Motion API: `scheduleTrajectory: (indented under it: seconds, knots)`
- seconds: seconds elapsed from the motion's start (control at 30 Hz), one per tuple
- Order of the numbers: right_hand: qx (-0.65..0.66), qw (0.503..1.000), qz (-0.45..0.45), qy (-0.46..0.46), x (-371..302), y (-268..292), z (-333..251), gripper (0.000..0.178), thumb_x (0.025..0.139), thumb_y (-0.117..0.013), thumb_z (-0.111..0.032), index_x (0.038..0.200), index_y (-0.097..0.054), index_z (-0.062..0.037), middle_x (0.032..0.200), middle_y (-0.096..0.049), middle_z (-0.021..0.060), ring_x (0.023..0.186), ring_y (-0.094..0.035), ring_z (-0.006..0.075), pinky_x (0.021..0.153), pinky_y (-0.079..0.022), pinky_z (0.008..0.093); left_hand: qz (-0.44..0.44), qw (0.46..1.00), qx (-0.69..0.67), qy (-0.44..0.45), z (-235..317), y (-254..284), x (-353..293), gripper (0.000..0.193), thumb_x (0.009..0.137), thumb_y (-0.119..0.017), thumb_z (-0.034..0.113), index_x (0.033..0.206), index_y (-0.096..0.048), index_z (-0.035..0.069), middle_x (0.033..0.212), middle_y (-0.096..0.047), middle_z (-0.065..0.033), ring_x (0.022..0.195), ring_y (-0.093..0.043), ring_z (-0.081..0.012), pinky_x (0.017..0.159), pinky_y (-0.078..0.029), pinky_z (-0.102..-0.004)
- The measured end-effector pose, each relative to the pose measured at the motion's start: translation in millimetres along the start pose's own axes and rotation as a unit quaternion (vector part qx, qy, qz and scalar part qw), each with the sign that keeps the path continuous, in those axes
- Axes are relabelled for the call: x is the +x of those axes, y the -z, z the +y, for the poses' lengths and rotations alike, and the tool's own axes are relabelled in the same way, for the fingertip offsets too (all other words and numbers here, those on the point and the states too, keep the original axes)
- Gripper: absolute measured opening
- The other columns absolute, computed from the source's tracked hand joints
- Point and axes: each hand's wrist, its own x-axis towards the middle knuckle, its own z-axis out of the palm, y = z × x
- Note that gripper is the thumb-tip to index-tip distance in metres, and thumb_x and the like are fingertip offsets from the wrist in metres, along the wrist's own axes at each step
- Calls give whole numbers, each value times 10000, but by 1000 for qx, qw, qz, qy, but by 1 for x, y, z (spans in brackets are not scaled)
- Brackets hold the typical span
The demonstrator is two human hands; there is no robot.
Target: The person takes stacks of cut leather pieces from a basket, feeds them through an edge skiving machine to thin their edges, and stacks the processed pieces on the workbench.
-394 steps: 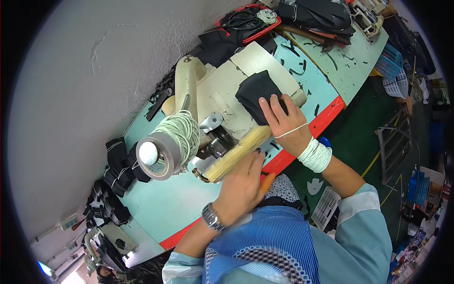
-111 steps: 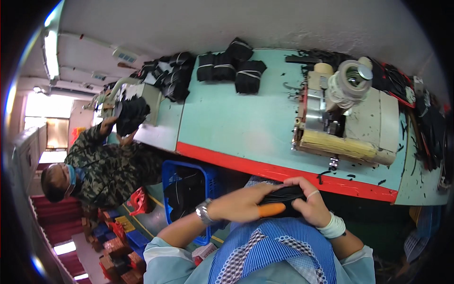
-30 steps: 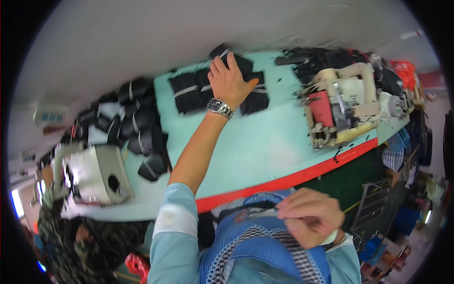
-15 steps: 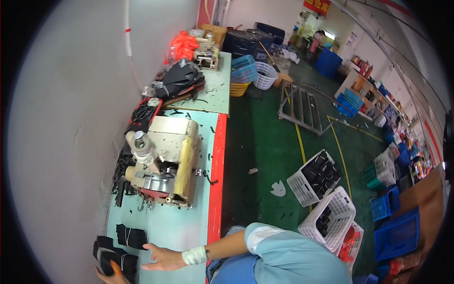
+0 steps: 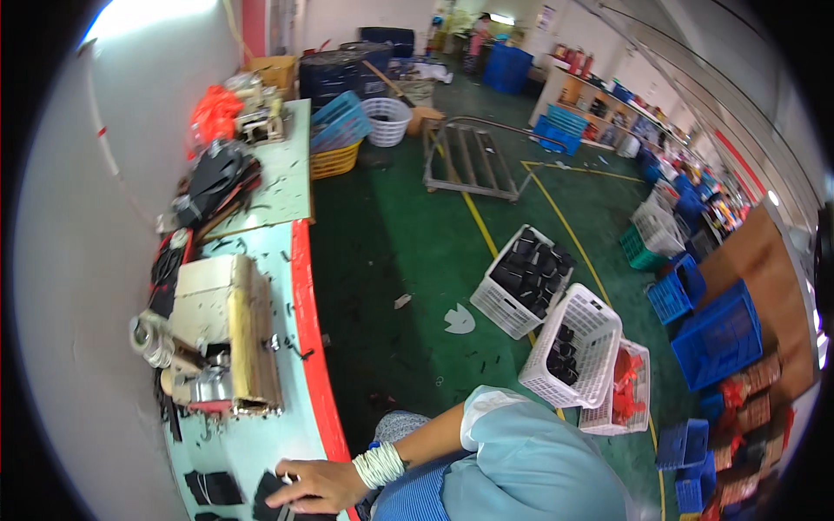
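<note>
Pale turquoise tabletop (image 5: 271, 438) runs along your left, its red border (image 5: 314, 373) facing the green floor (image 5: 373, 321). Your right hand (image 5: 317, 486), pale cord wound round the wrist, has its fingers bent over a black bundle (image 5: 267, 497) near that border; you can't tell from this view whether they grip it or merely rest there. Your left hand is out of sight.

By the look of it, you are handling these bundles one at a time, though lifting or setting down is unclear. Either calls for a square hold that keeps the folded stack together. Mind the tied bundle (image 5: 213, 488) lying just left of it, apart but easily nudged.

Beyond, a cream bench machine (image 5: 204, 291) fills much of the tabletop's width and limits your room that way; black scraps (image 5: 300, 352) litter its right side. Down on the floor, one white crate (image 5: 552, 389) holds some dark pieces, and a fuller white crate (image 5: 499, 314) stands past it. Farther off are a metal trolley (image 5: 473, 184) and a yellow basket (image 5: 334, 162).
</note>
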Motion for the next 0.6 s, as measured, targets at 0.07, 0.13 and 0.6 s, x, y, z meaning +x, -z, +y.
scheduleTrajectory:
  seconds: [0.07,0.13,0.6]
  knots:
    - [-35,995,74,64,-9,-3,-18,222,831,-575,-97,1050,-583,-66,1040,-429,177,926,-490,306,818,-417,379,16,994,-28,-109,-8,1,0,654,703,-710,345,1100,-492,-127,1024,-585,-262,908,-608,-327,757,-520,-403]
    - [-93,979,159,84,-23,19,0,189,825,-580,-102,1009,-588,-58,1018,-441,162,927,-492,304,809,-421,368,3,980,-59,-190,-42,-15,20,599,711,-696,321,1061,-515,-131,1012,-584,-271,927,-605,-312,774,-516,-420]
    - [35,997,-13,65,-49,107,-12,213,637,-612,-111,569,-421,-46,682,-422,95,708,-471,274,554,-380,379,-228,952,-72,193,31,-45,-18,685,750,-619,341,1243,-417,-89,1217,-514,-204,1093,-516,-310,963,-395,-447]
